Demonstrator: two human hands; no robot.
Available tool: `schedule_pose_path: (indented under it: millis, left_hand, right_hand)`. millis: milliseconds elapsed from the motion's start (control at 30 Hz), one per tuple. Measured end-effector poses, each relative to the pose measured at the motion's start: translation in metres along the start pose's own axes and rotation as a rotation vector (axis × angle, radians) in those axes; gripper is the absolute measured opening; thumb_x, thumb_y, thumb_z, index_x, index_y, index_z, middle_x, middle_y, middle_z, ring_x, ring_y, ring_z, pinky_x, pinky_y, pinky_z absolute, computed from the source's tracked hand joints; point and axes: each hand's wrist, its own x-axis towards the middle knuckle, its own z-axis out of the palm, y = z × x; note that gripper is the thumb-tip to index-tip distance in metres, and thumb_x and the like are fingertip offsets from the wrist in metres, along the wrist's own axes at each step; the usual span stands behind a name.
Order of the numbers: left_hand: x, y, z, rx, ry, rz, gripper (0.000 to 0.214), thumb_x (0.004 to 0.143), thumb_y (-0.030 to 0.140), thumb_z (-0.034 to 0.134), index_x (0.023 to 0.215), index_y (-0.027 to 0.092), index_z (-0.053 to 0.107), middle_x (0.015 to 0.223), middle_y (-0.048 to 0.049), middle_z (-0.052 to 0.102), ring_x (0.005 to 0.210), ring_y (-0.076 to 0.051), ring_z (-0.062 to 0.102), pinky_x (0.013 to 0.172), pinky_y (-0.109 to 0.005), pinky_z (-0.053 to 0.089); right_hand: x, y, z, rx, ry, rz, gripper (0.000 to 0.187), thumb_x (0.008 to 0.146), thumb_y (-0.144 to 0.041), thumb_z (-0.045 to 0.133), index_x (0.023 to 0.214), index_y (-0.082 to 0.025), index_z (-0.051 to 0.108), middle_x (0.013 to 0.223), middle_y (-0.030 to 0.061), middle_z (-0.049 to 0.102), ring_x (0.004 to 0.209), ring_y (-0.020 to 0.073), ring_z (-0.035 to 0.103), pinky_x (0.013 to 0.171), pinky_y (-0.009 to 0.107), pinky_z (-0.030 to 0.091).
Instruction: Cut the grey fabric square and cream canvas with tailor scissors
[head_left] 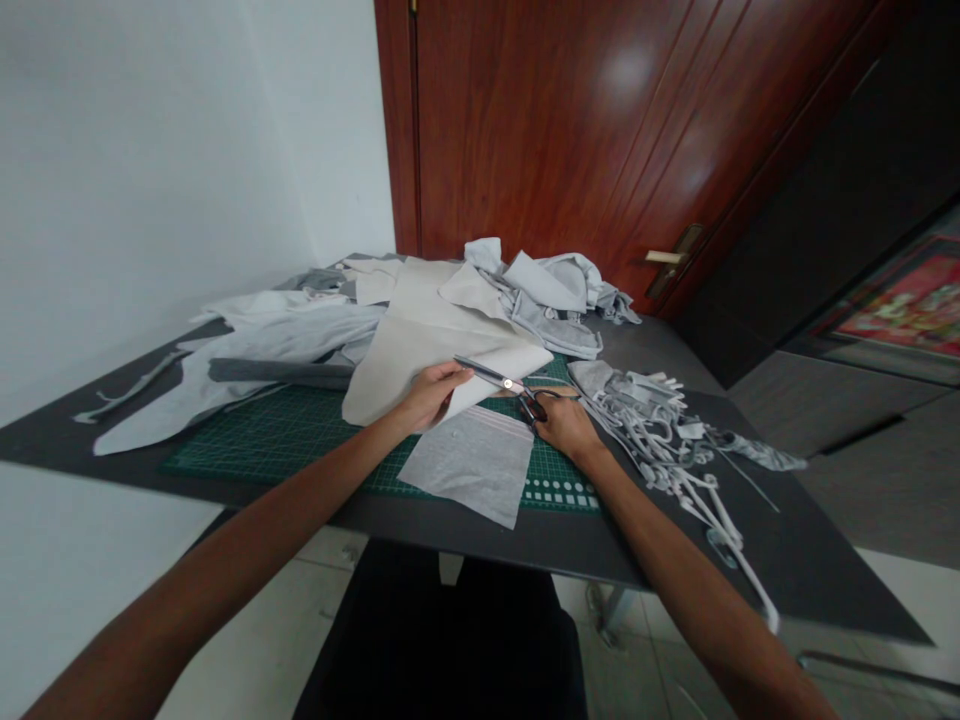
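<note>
My left hand (431, 395) pinches the edge of a large beige cloth sheet (420, 345) above a green cutting mat (277, 445). My right hand (566, 425) grips the black loops of a pair of fabric shears (495, 380). Their steel blades point left and lie across the cloth's folded corner, close to my left hand. A pale grey fabric square (469, 465) with faint striped lines lies on the mat just below both hands, partly under the beige cloth.
The mat sits on a dark grey table (795, 560). Tangled white and grey fabric strips (652, 430) lie to the right, a dark grey roll (277, 372) and pale fabric pieces (247, 345) to the left, and crumpled grey cloth (547, 290) behind. A red-brown door (570, 130) stands beyond, and a white wall (150, 170) rises left.
</note>
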Motion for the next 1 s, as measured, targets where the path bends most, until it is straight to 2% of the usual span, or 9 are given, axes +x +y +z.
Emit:
schedule_pose_path:
  millis: [100, 200, 367, 633, 833, 1000]
  left_hand:
    - [-0.002, 0.004, 0.0, 0.025, -0.025, -0.014, 0.039, 0.059, 0.04, 0.09, 0.082, 0.015, 0.072, 0.074, 0.0003, 0.068, 0.064, -0.013, 0.058, 0.056, -0.023, 0.04]
    - [-0.001, 0.005, -0.001, 0.068, -0.02, -0.031, 0.035, 0.062, 0.037, 0.089, 0.084, 0.015, 0.074, 0.074, -0.0005, 0.069, 0.063, -0.013, 0.058, 0.055, -0.023, 0.039]
    - [0.002, 0.0, -0.002, 0.095, 0.014, -0.045, 0.034, 0.064, 0.037, 0.087, 0.087, 0.015, 0.074, 0.076, -0.0003, 0.071, 0.063, -0.013, 0.059, 0.056, -0.023, 0.04]
    - [0.006, -0.002, -0.005, 0.123, -0.012, -0.075, 0.026, 0.072, 0.032, 0.082, 0.09, 0.016, 0.075, 0.076, 0.0016, 0.071, 0.062, -0.011, 0.058, 0.056, -0.022, 0.04]
    - [0.007, 0.0, -0.006, 0.137, -0.024, -0.117, 0.014, 0.077, 0.026, 0.078, 0.087, 0.016, 0.075, 0.078, 0.0009, 0.071, 0.064, -0.01, 0.059, 0.059, -0.022, 0.043]
    - [0.007, 0.002, -0.005, 0.112, -0.055, -0.133, 0.015, 0.076, 0.025, 0.078, 0.088, 0.017, 0.076, 0.08, 0.0012, 0.071, 0.066, -0.009, 0.058, 0.059, -0.021, 0.042]
  right_hand:
    - [-0.001, 0.0, 0.0, 0.003, 0.022, 0.002, 0.027, 0.099, -0.036, 0.049, 0.108, -0.017, 0.067, 0.104, 0.0125, 0.076, 0.094, 0.0266, 0.071, 0.077, 0.03, 0.045]
    - [-0.001, 0.0, 0.0, 0.006, 0.032, 0.002, 0.03, 0.099, -0.041, 0.05, 0.107, -0.017, 0.068, 0.103, 0.0126, 0.076, 0.093, 0.0269, 0.07, 0.076, 0.03, 0.045]
    - [-0.001, 0.0, -0.001, 0.015, 0.016, -0.001, 0.026, 0.096, -0.037, 0.054, 0.105, -0.017, 0.069, 0.101, 0.0113, 0.077, 0.088, 0.0257, 0.07, 0.073, 0.03, 0.044]
    - [-0.003, -0.005, -0.006, 0.009, 0.006, 0.047, 0.022, 0.093, -0.029, 0.056, 0.106, -0.017, 0.068, 0.096, 0.0105, 0.077, 0.084, 0.025, 0.071, 0.068, 0.03, 0.04]
    - [-0.004, -0.002, -0.006, 0.027, -0.021, 0.051, 0.017, 0.092, -0.034, 0.059, 0.095, -0.019, 0.068, 0.09, 0.0075, 0.076, 0.079, 0.0232, 0.069, 0.064, 0.03, 0.036]
    - [-0.007, -0.005, -0.01, 0.03, -0.057, 0.091, 0.012, 0.089, -0.028, 0.059, 0.086, -0.019, 0.066, 0.076, 0.0061, 0.072, 0.067, 0.0205, 0.064, 0.06, 0.03, 0.03]
